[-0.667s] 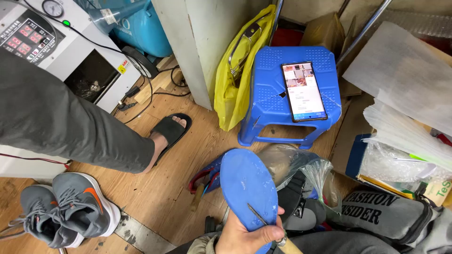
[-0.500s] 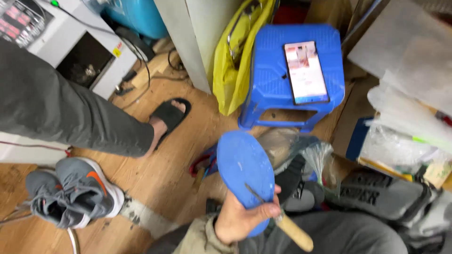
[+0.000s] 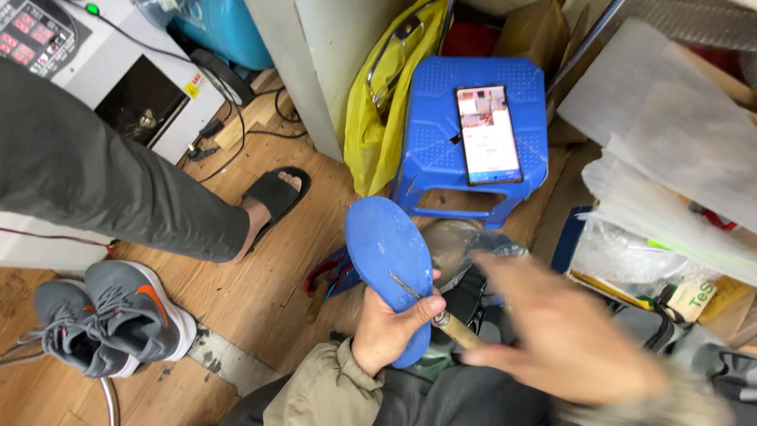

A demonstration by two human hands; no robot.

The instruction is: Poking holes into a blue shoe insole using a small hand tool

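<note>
My left hand (image 3: 392,331) grips a blue shoe insole (image 3: 386,248), held upright with its toe end pointing away from me. The same hand pins a thin metal-tipped tool with a wooden handle (image 3: 456,330) against the insole. My right hand (image 3: 568,341) is blurred at the lower right, fingers apart and holding nothing, just to the right of the tool's handle. A dark shoe lies partly hidden behind the insole and my hands.
A blue plastic stool (image 3: 430,134) carries a lit phone (image 3: 489,134); a yellow bag (image 3: 378,126) leans beside it. Another person's grey-trousered leg (image 3: 118,185) and black slipper (image 3: 274,196) cross the left. Grey sneakers (image 3: 110,319) sit lower left, plastic sheets (image 3: 670,158) right.
My right hand has swept into view from the lower right, close to the tool's handle. My left hand still holds the insole and tool, a little lower in view.
</note>
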